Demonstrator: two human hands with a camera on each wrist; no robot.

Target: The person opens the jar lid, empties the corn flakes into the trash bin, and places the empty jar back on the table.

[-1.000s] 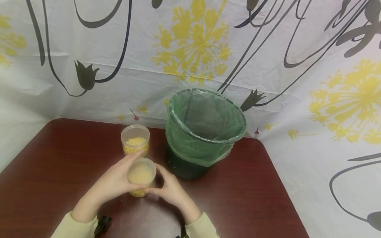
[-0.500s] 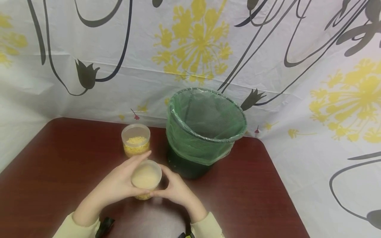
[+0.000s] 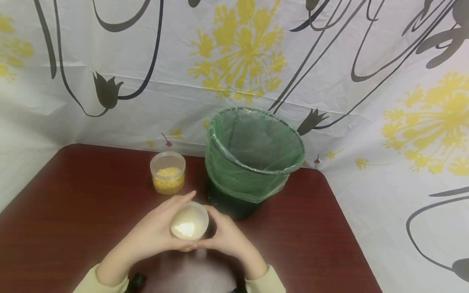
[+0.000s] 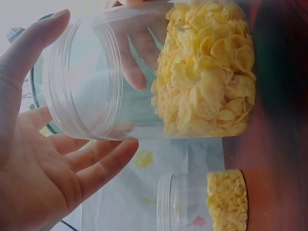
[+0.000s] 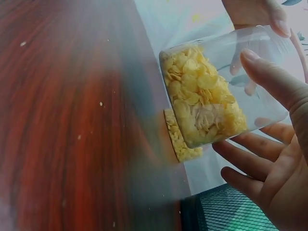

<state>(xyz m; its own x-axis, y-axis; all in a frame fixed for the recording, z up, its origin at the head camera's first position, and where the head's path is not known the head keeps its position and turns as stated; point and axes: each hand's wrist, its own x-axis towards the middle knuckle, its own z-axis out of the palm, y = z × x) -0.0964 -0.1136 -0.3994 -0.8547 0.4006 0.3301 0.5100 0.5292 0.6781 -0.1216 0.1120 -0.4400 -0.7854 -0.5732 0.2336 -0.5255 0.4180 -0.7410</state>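
Both hands hold a clear plastic jar of cornflakes (image 3: 189, 221) between them, above the near-middle of the table. From the left, my left hand (image 3: 155, 232) curves round its upper part, thumb toward me. My right hand (image 3: 231, 236) grips the opposite side, the two thumbs nearly meeting at the front. In the left wrist view yellow flakes (image 4: 209, 72) fill about the lower half, below a ridged clear rim (image 4: 82, 77). The right wrist view shows the jar tilted in frame, its base close over the tabletop. Behind it stands a second jar of cornflakes (image 3: 167, 179).
A green mesh wastebasket (image 3: 234, 183) with a thin clear liner over its rim stands back right of the hands. The dark red table (image 3: 300, 236) has tiny crumbs on it. A white flower-printed cloth (image 3: 154, 93) hangs behind the table.
Both hands have carried the jar a little to the right and toward me, away from the second jar. Glare now shows on its top. The second jar and wastebasket stay put.
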